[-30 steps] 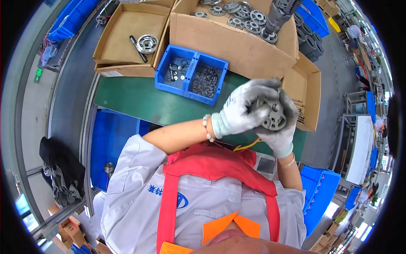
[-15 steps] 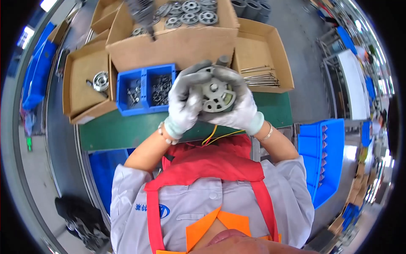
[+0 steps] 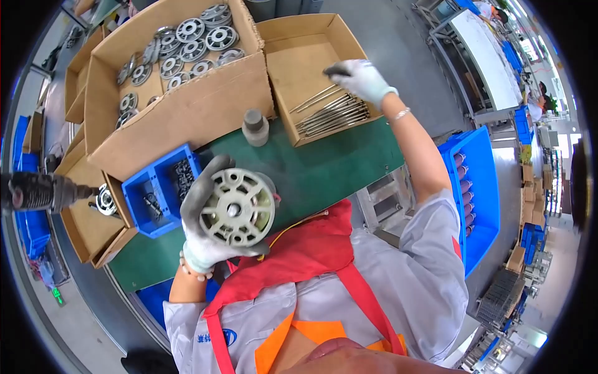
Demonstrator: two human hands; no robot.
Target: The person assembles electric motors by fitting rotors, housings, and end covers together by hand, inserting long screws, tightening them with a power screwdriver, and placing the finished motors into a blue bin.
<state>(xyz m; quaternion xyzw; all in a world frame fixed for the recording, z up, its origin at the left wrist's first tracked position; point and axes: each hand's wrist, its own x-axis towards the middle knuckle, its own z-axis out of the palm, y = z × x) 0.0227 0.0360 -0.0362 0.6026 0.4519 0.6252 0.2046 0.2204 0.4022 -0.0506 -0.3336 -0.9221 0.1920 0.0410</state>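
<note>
My left hand [image 3: 202,212], in a grey-and-white glove, is wrapped round a motor [image 3: 238,209] and holds it over the front of the bench. The motor's round, spoked metal end cover faces up, with a shaft end at its centre. A yellow wire [image 3: 283,234] trails from it towards the red apron. My right hand [image 3: 361,80], gloved too, is over the cardboard tray of long metal rods [image 3: 333,115]. Its fingers stretch to the left, above the rods, and I see no rod in them.
A carton of round metal covers [image 3: 180,93] stands at the back left. Left of the motor sits a blue two-part bin [image 3: 156,215] of small hardware. A grey cylindrical piece [image 3: 255,128] stands on the green bench [image 3: 305,168]. A power driver [image 3: 43,192] hangs at far left.
My right hand has left the motor and moved right, over the rod tray. My left hand still holds the motor, now lower and further left, with the spoked cover showing. The view has turned.
</note>
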